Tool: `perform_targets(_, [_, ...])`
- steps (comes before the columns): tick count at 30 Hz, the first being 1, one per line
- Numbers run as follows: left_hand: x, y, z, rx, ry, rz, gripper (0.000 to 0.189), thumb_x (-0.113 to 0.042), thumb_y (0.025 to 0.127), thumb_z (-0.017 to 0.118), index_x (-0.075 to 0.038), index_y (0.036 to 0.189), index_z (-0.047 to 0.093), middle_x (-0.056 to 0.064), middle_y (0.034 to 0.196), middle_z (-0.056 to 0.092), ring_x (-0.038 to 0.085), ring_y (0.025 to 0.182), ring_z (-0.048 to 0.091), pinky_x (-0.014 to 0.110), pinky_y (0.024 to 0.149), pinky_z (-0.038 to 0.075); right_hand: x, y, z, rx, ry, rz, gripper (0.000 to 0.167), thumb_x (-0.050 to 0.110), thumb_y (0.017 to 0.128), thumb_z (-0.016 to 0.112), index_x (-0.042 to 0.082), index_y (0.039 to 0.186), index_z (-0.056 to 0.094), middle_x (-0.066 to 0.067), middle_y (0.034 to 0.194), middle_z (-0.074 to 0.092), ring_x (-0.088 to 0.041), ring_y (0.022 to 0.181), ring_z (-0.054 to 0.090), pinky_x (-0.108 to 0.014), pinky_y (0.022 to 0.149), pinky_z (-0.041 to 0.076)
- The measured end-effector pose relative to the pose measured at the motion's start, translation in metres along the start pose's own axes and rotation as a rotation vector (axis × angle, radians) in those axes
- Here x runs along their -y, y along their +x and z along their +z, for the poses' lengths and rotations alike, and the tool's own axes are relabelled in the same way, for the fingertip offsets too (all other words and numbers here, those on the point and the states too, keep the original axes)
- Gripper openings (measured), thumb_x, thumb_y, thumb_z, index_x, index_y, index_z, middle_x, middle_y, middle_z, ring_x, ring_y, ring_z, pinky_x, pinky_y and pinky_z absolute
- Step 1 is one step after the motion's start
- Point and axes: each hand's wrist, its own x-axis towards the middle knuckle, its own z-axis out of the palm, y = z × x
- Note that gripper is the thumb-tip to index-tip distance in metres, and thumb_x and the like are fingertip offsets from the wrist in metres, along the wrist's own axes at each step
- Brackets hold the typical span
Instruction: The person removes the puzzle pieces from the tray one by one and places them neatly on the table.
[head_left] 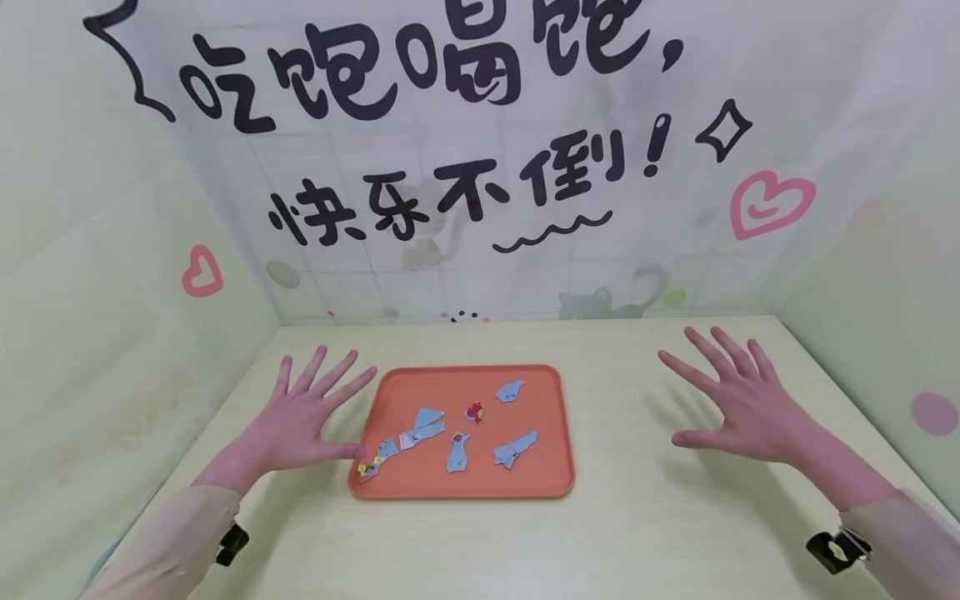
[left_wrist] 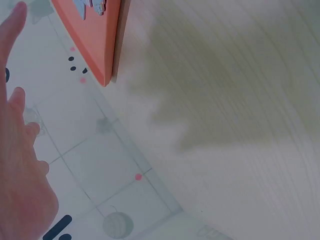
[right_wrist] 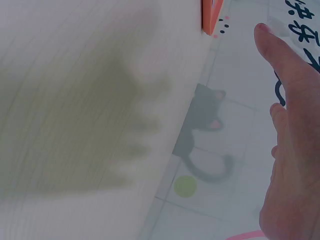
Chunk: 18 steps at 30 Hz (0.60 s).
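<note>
My left hand [head_left: 303, 421] is held above the table with fingers spread and nothing in it. Its thumb overlaps the left edge of an orange tray [head_left: 427, 385] in the head view. Flat, irregular light-blue pieces with printed patches lie on the tray: a vase-shaped piece [head_left: 457, 455], a long jagged piece [head_left: 515, 450], a small pointed piece [head_left: 510, 391] and a small red piece [head_left: 475, 412]. Several more form a slanting row [head_left: 422, 433] at the tray's left. Right of the tray, my right hand [head_left: 738, 408] hovers with spread fingers, holding nothing.
A pale wooden table [head_left: 480, 546] carries the tray. Behind it hangs a white cloth [head_left: 480, 275] with black lettering, and pale cloth walls [head_left: 885, 333] stand at both sides. Shadows of both hands fall on the tabletop.
</note>
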Motion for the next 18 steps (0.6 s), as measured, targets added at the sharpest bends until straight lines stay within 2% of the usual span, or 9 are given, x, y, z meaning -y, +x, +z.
perform_targets(9, [-0.001,-0.004,-0.001,-0.009,-0.020,-0.012,0.106,-0.073,0.072,0.070,-0.035,0.158,0.021,0.004,0.167,0.016,0.048,0.151,0.010,0.079,0.110,0.004,0.007,0.014,0.003,-0.010,0.011,-0.035,0.100,0.072,0.072,0.070,0.032,0.155,0.031,-0.014,0.163,0.021,-0.041,0.152,0.012,-0.073,0.109,0.014])
perform_targets(13, [-0.002,-0.009,0.001,-0.030,-0.050,-0.020,0.106,-0.070,0.071,0.072,-0.035,0.157,0.022,0.003,0.167,0.017,0.047,0.151,0.012,0.079,0.108,0.008,0.013,0.021,0.007,-0.011,0.024,-0.056,0.100,0.072,0.072,0.070,0.031,0.155,0.032,-0.013,0.163,0.021,-0.041,0.151,0.014,-0.073,0.108,0.016])
perform_targets(18, [-0.002,-0.016,0.005,-0.022,-0.119,-0.036,0.105,-0.066,0.073,0.074,-0.033,0.158,0.022,0.003,0.167,0.017,0.048,0.150,0.015,0.080,0.108,0.008,0.022,0.031,0.013,-0.015,0.023,-0.082,0.099,0.069,0.072,0.072,0.030,0.154,0.034,-0.013,0.163,0.022,-0.040,0.151,0.016,-0.071,0.109,0.018])
